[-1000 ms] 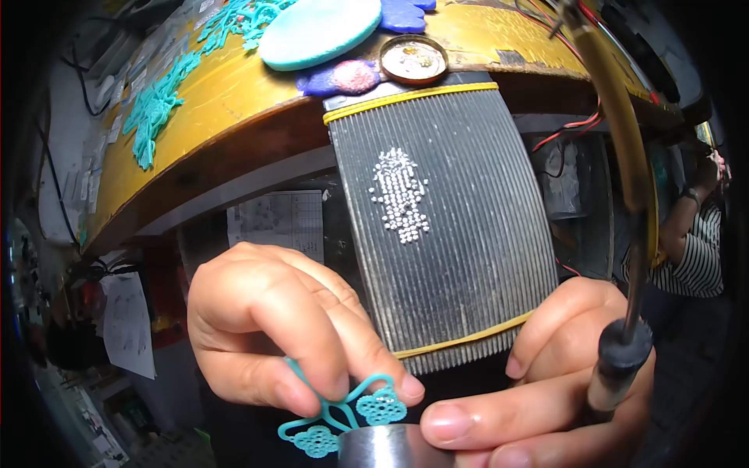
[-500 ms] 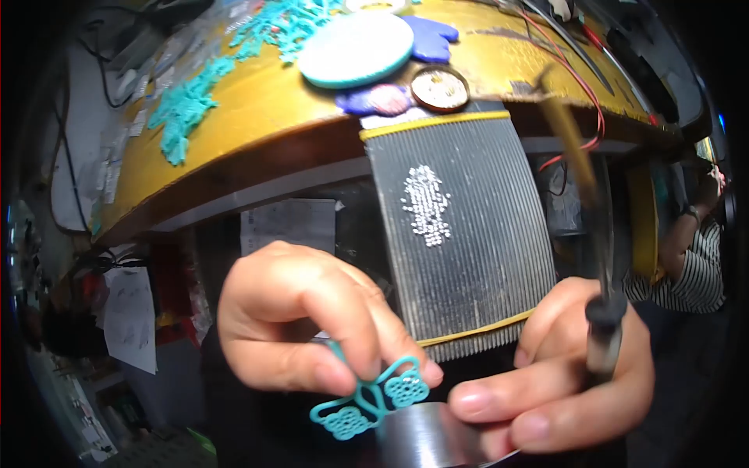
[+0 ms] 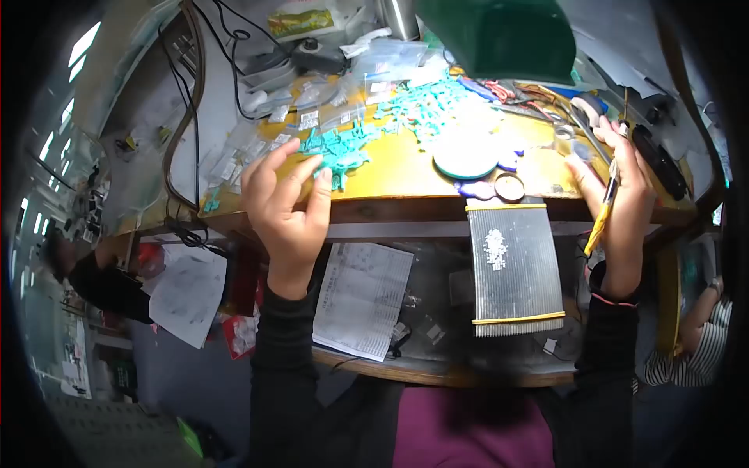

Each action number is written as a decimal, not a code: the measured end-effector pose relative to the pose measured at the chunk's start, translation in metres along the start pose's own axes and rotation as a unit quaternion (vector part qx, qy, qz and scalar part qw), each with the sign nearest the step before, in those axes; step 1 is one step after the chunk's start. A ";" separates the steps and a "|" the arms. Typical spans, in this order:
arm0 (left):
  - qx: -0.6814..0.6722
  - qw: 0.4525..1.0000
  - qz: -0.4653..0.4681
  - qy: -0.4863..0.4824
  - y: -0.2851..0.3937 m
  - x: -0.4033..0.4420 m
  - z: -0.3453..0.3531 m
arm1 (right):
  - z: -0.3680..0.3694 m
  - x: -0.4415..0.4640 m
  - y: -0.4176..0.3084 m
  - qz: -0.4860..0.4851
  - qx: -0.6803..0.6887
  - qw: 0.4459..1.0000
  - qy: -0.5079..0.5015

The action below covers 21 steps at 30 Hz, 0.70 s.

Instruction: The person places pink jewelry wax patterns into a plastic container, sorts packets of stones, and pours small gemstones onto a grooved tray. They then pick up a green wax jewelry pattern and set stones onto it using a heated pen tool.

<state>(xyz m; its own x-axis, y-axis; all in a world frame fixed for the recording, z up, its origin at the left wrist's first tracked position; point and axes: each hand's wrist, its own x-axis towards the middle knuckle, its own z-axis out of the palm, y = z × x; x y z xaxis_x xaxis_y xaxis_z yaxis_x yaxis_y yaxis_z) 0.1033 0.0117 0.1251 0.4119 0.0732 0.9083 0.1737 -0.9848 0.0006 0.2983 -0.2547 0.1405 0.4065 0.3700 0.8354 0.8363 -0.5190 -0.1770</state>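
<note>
My left hand (image 3: 289, 207) reaches over the left part of the bench, thumb and fingers apart. Its fingertips are at a pile of teal openwork pieces (image 3: 342, 156); I see nothing gripped. My right hand (image 3: 630, 187), at the bench's right side, holds a slim pen-like tool (image 3: 601, 222) with a yellow lower end and its thin tip pointing up. Between the hands, a dark ribbed board (image 3: 515, 273) with yellow bands juts from the bench edge, bearing a cluster of tiny shiny stones (image 3: 495, 248). Behind it are a round teal-edged disc (image 3: 466, 162) and a small round dish (image 3: 509, 187).
More teal pieces (image 3: 421, 105) lie under bright light. A dark green lamp shade (image 3: 499, 35) hangs above. Plastic bags (image 3: 324, 113), cables and tools crowd the bench. A printed sheet (image 3: 363, 300) lies below the edge. Other people sit at both sides, one in a striped sleeve (image 3: 710, 343).
My hands have moved apart and forward to the bench, and the view has widened. The teal flower-patterned piece no longer shows in my left hand, nor the metal cylinder by my right.
</note>
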 end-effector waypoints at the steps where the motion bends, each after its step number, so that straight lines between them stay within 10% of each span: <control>1: 0.004 1.000 0.011 0.003 0.002 0.003 -0.002 | -0.002 -0.001 -0.008 0.021 0.120 0.992 0.025; 7: -0.197 0.979 0.014 0.042 0.045 0.015 -0.010 | -0.047 -0.039 -0.038 0.134 0.535 0.832 -0.059; 10: -0.490 0.868 -0.021 -0.076 0.085 0.019 -0.027 | -0.051 -0.044 -0.062 0.083 0.621 0.779 0.023; 12: -0.544 0.826 0.024 -0.145 0.100 0.021 -0.030 | -0.052 -0.046 -0.063 0.012 0.624 0.781 0.017; 15: -0.654 0.683 -0.155 -0.288 0.123 0.024 -0.043 | -0.055 -0.037 -0.067 -0.116 0.588 0.800 -0.033; 19: -0.788 0.516 -0.258 -0.214 0.139 0.013 -0.052 | -0.062 -0.031 -0.085 -0.176 0.561 0.806 -0.069; 21: -0.809 0.529 -0.219 -0.131 0.142 0.003 -0.045 | -0.065 -0.031 -0.090 -0.185 0.559 0.805 -0.070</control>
<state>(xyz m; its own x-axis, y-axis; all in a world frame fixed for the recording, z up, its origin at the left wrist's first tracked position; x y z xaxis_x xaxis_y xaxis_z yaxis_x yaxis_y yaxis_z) 0.0890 -0.1346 0.1471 0.7961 0.1605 0.5835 -0.6021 0.3068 0.7371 0.1868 -0.2697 0.1640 0.0253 0.4634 0.8858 0.6869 0.6357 -0.3522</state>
